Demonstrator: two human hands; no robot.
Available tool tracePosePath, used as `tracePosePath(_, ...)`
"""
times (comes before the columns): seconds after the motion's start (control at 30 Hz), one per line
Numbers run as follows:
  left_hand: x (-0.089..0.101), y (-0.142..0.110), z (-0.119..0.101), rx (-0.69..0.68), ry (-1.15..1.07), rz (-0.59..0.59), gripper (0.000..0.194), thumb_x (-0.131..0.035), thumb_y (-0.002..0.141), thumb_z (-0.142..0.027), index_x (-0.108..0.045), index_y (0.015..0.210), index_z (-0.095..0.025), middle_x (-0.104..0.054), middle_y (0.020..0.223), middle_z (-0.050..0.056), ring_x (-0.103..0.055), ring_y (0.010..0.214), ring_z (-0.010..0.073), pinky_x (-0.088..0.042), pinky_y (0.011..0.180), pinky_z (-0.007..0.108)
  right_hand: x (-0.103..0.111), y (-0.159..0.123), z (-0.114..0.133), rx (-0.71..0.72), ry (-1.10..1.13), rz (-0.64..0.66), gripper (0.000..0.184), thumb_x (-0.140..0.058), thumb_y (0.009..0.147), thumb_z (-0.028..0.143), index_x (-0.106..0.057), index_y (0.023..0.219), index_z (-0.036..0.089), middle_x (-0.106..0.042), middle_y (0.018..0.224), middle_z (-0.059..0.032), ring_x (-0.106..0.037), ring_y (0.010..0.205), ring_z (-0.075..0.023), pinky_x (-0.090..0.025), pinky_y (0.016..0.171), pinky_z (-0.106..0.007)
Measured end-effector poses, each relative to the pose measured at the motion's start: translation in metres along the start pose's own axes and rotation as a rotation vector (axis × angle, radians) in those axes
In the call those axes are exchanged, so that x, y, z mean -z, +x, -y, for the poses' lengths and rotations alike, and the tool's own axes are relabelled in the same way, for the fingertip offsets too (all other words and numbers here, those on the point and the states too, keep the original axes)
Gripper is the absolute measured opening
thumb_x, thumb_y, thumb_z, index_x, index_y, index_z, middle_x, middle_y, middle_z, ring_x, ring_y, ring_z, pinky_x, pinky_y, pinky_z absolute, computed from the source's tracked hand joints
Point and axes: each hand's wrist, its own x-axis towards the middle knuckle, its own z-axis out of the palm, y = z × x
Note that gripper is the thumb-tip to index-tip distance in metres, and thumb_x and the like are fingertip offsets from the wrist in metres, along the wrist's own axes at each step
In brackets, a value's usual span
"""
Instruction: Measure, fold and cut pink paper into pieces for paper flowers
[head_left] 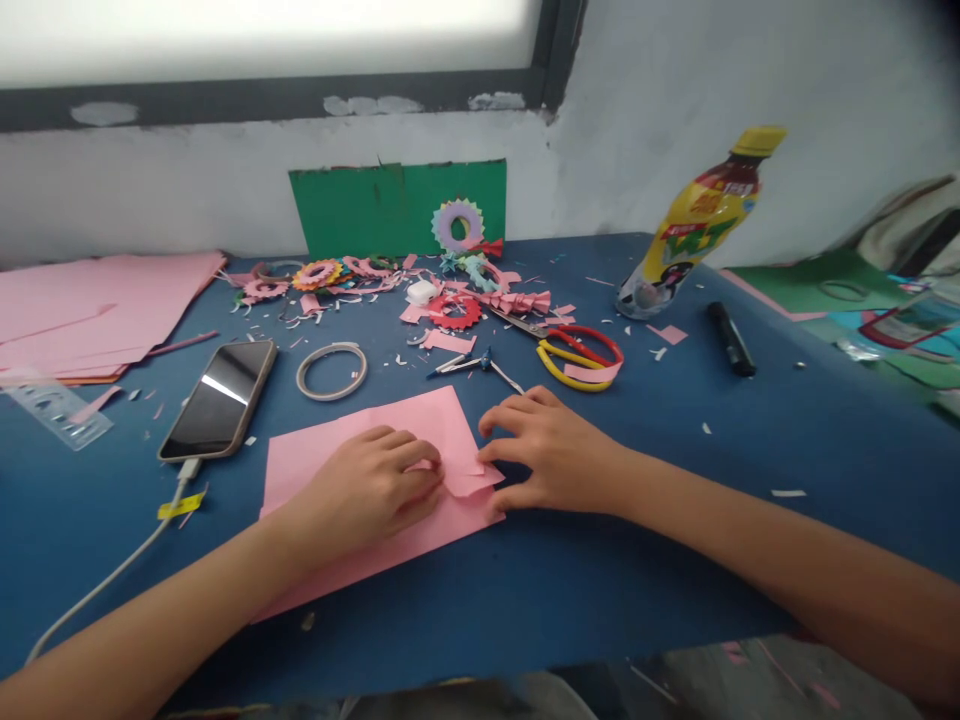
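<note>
A sheet of pink paper (450, 422) lies on the blue table in front of me, with a fold or loose flap near its right edge. My left hand (379, 478) rests on the middle of the sheet, its fingers curled together at the flap. At the right edge, my right hand (536, 450) has its fingers apart, the index fingertip against the flap and the thumb by the lower layer's corner. Just beyond the paper lie a drawing compass (484, 360), scissors (619, 352) with red and yellow handles, and a roll of tape (332, 395).
A phone (221, 400) with a charging cable (112, 595) lies at left, near stacked pink sheets (97, 300) and a clear stencil (64, 410). Paper rings (457, 312) and scraps lie at the back before a green board (352, 210). A bottle (694, 230) and black marker (730, 340) are at right.
</note>
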Motion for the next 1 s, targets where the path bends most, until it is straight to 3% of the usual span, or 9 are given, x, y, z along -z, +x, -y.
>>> tracePosePath(0.13, -0.006, 0.006, -0.006, 0.002, 0.049, -0.077, 0.027, -0.045, 0.088, -0.022, -0.062, 0.069, -0.015, -0.065, 0.076, 0.004, -0.058, 0.070, 0.0153, -0.045, 0.068, 0.030, -0.007, 0.002, 0.002, 0.108, 0.015, -0.085, 0.017, -0.051, 0.087, 0.028, -0.066, 0.092, 0.022, -0.063, 0.098, -0.0046, -0.054, 0.088, -0.0178, -0.036, 0.077, -0.032)
tracePosePath(0.2, -0.007, 0.006, -0.008, -0.009, 0.013, -0.099, 0.026, -0.046, 0.088, -0.022, -0.063, 0.069, -0.015, -0.065, 0.076, 0.005, -0.059, 0.075, 0.0163, -0.046, 0.070, 0.030, -0.008, 0.002, -0.001, 0.142, 0.059, -0.080, 0.022, -0.044, 0.090, 0.018, -0.065, 0.089, 0.021, -0.065, 0.096, -0.0035, -0.054, 0.087, -0.0161, -0.038, 0.077, -0.030)
tracePosePath(0.3, -0.004, 0.005, -0.006, -0.038, -0.123, -0.034, 0.020, -0.045, 0.086, -0.021, -0.064, 0.080, -0.015, -0.066, 0.087, 0.006, -0.060, 0.085, 0.0170, -0.046, 0.079, 0.030, -0.008, 0.002, -0.007, 0.182, 0.192, -0.022, 0.024, -0.041, 0.089, 0.012, -0.065, 0.088, 0.017, -0.065, 0.097, -0.0042, -0.055, 0.091, -0.0154, -0.042, 0.081, -0.027)
tracePosePath(0.43, 0.003, 0.002, 0.002, -0.074, -0.231, 0.088, 0.023, -0.045, 0.083, -0.018, -0.061, 0.099, -0.016, -0.066, 0.101, 0.006, -0.059, 0.093, 0.0174, -0.046, 0.085, 0.031, -0.011, 0.006, -0.012, 0.102, 0.416, 0.009, 0.018, -0.047, 0.087, 0.013, -0.064, 0.091, 0.015, -0.065, 0.096, -0.0058, -0.056, 0.090, -0.0141, -0.044, 0.081, -0.025)
tracePosePath(0.57, 0.007, 0.000, 0.006, -0.131, -0.272, 0.102, 0.027, -0.044, 0.082, -0.018, -0.061, 0.103, -0.018, -0.066, 0.105, 0.007, -0.057, 0.100, 0.0188, -0.045, 0.088, 0.033, -0.011, 0.012, -0.009, -0.049, 0.494, -0.006, 0.014, -0.051, 0.085, 0.016, -0.064, 0.090, 0.014, -0.064, 0.087, -0.0065, -0.058, 0.082, -0.0144, -0.046, 0.076, -0.026)
tracePosePath(0.8, 0.008, -0.002, 0.009, -0.114, -0.334, 0.108, 0.028, -0.045, 0.079, -0.016, -0.064, 0.100, -0.018, -0.066, 0.107, 0.006, -0.058, 0.102, 0.0189, -0.046, 0.089, 0.033, 0.000, 0.009, -0.017, 0.036, 0.622, 0.157, 0.021, -0.054, 0.080, 0.009, -0.063, 0.098, 0.016, -0.057, 0.107, -0.0076, -0.054, 0.100, -0.0132, -0.041, 0.090, -0.026)
tracePosePath(0.9, 0.009, -0.002, 0.010, -0.144, -0.321, 0.106, 0.028, -0.044, 0.080, -0.016, -0.064, 0.100, -0.019, -0.065, 0.109, 0.006, -0.057, 0.104, 0.0195, -0.045, 0.090, 0.034, -0.002, 0.011, -0.017, 0.008, 0.630, 0.147, 0.010, -0.057, 0.081, 0.017, -0.065, 0.087, 0.016, -0.059, 0.100, -0.0071, -0.056, 0.094, -0.0132, -0.043, 0.086, -0.025)
tracePosePath(1.0, 0.009, -0.002, 0.009, -0.172, -0.283, 0.086, 0.028, -0.043, 0.081, -0.015, -0.062, 0.102, -0.018, -0.066, 0.106, 0.007, -0.057, 0.104, 0.0203, -0.045, 0.088, 0.035, -0.008, 0.016, -0.010, -0.083, 0.617, 0.087, 0.011, -0.055, 0.083, 0.021, -0.065, 0.082, 0.015, -0.060, 0.092, -0.0056, -0.058, 0.084, -0.0124, -0.045, 0.079, -0.025)
